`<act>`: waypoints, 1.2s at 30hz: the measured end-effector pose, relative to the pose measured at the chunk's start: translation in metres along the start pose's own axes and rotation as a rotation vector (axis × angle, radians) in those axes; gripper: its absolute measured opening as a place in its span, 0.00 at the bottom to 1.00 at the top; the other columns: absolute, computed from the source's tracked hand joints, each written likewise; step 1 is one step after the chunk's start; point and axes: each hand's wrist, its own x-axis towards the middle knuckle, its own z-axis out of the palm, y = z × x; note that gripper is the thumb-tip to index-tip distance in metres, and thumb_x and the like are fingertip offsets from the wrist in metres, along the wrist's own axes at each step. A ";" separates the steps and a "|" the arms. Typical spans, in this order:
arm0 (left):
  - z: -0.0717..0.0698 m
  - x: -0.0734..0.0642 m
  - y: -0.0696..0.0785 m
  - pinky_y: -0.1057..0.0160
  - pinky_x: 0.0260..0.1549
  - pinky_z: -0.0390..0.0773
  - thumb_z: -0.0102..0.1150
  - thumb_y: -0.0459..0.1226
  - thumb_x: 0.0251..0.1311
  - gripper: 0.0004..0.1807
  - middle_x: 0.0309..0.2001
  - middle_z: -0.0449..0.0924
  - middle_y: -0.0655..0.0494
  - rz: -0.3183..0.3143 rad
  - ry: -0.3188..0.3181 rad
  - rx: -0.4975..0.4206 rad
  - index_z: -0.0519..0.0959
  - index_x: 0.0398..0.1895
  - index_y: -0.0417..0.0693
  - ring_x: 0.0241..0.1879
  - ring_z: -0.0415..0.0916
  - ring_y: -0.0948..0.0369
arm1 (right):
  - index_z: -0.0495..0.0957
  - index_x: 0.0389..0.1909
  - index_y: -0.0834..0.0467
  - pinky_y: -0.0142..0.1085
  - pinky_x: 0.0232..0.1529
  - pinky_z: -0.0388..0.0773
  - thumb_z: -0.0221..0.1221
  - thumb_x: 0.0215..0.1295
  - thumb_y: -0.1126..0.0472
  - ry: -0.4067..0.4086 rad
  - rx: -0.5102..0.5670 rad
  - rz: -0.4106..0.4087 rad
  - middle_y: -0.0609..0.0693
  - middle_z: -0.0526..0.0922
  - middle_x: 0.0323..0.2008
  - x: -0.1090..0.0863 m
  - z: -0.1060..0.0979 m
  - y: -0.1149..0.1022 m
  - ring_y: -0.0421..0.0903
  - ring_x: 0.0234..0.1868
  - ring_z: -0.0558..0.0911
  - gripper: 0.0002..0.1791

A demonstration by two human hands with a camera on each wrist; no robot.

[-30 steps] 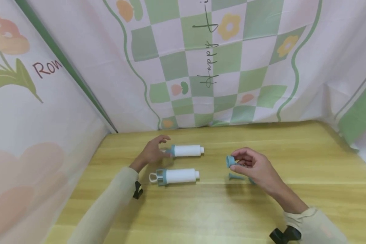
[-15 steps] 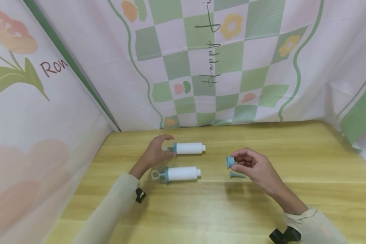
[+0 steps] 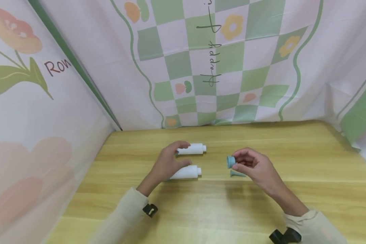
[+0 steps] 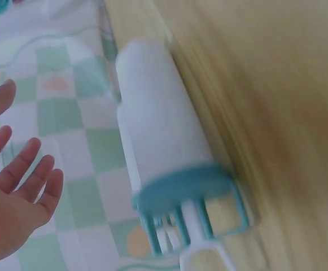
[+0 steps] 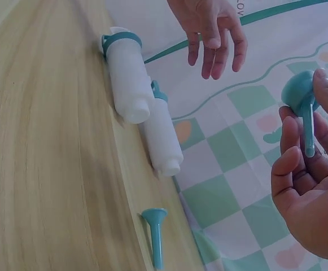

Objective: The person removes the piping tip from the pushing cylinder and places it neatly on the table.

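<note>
My right hand (image 3: 256,169) pinches a teal funnel-shaped nozzle (image 3: 230,162) above the table, with its thin stem (image 5: 308,130) pointing down in the right wrist view. A narrower teal nozzle (image 3: 237,173) lies on the table below that hand. Two white plunger syringes (image 3: 186,172) (image 3: 195,148) lie side by side to the left, tips facing right. Each has a teal collar (image 5: 121,38). My left hand (image 3: 166,165) hovers over their collar ends in the head view, fingers spread and holding nothing. It hides the handles there, but one white handle (image 4: 200,245) shows in the left wrist view.
The wood-grain table (image 3: 219,210) spreads out in front of both hands. A printed cloth (image 3: 225,67) hangs at the table's back edge, and another cloth (image 3: 48,128) stands along the left side. Black wrist cameras (image 3: 150,210) sit on both sleeves.
My left hand has moved right from the far syringe's handle end to above both syringes. The right hand keeps holding the nozzle in nearly the same place. The head view has shifted slightly.
</note>
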 end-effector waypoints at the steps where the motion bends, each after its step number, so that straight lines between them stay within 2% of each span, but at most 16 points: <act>1: 0.002 -0.001 0.002 0.52 0.52 0.77 0.75 0.33 0.54 0.27 0.54 0.81 0.51 0.002 -0.005 -0.010 0.77 0.57 0.43 0.56 0.76 0.55 | 0.76 0.50 0.67 0.34 0.38 0.82 0.64 0.66 0.68 -0.001 -0.001 -0.001 0.54 0.84 0.40 0.000 0.000 0.000 0.44 0.38 0.84 0.14; 5: 0.009 -0.005 0.010 0.55 0.52 0.77 0.75 0.34 0.54 0.26 0.53 0.82 0.52 0.012 -0.017 -0.043 0.77 0.57 0.44 0.54 0.77 0.57 | 0.77 0.50 0.66 0.35 0.37 0.82 0.64 0.66 0.68 -0.002 -0.006 0.000 0.54 0.84 0.40 -0.001 0.001 0.000 0.44 0.38 0.84 0.14; 11: 0.023 -0.011 0.019 0.56 0.49 0.78 0.76 0.32 0.52 0.27 0.53 0.82 0.51 0.070 -0.028 -0.082 0.77 0.56 0.41 0.53 0.77 0.56 | 0.76 0.49 0.67 0.34 0.36 0.82 0.64 0.67 0.67 0.006 -0.026 0.007 0.54 0.84 0.39 -0.002 0.004 -0.001 0.44 0.36 0.84 0.13; 15: 0.034 -0.014 0.023 0.58 0.47 0.79 0.76 0.30 0.50 0.27 0.50 0.83 0.49 0.100 -0.013 -0.123 0.77 0.55 0.40 0.50 0.79 0.54 | 0.77 0.49 0.67 0.35 0.35 0.82 0.63 0.68 0.66 0.007 -0.023 0.019 0.56 0.83 0.39 -0.003 0.007 -0.002 0.45 0.35 0.84 0.12; 20: 0.046 -0.016 0.027 0.54 0.46 0.81 0.75 0.30 0.52 0.23 0.45 0.84 0.48 0.093 -0.007 -0.234 0.78 0.52 0.40 0.45 0.81 0.51 | 0.76 0.48 0.67 0.35 0.36 0.83 0.63 0.68 0.67 0.000 0.002 0.019 0.56 0.84 0.39 -0.004 0.010 -0.001 0.46 0.36 0.84 0.12; 23: 0.053 -0.016 0.029 0.52 0.45 0.81 0.75 0.30 0.53 0.22 0.43 0.84 0.50 0.088 -0.008 -0.281 0.77 0.51 0.41 0.43 0.81 0.54 | 0.76 0.48 0.67 0.35 0.36 0.83 0.63 0.67 0.68 -0.006 0.010 0.008 0.56 0.84 0.38 -0.004 0.012 0.000 0.46 0.36 0.84 0.12; 30: 0.063 -0.014 0.036 0.60 0.44 0.81 0.74 0.31 0.54 0.24 0.44 0.84 0.49 0.157 0.004 -0.315 0.76 0.53 0.42 0.42 0.82 0.52 | 0.76 0.47 0.67 0.36 0.37 0.83 0.64 0.65 0.69 -0.021 0.035 -0.001 0.55 0.84 0.37 -0.005 0.017 0.001 0.46 0.35 0.84 0.12; 36: 0.069 -0.015 0.043 0.55 0.43 0.82 0.74 0.31 0.53 0.26 0.46 0.83 0.49 0.178 0.011 -0.339 0.75 0.55 0.42 0.42 0.83 0.56 | 0.77 0.46 0.66 0.37 0.36 0.83 0.64 0.66 0.68 -0.043 0.033 -0.006 0.55 0.84 0.36 -0.005 0.021 0.001 0.49 0.35 0.84 0.11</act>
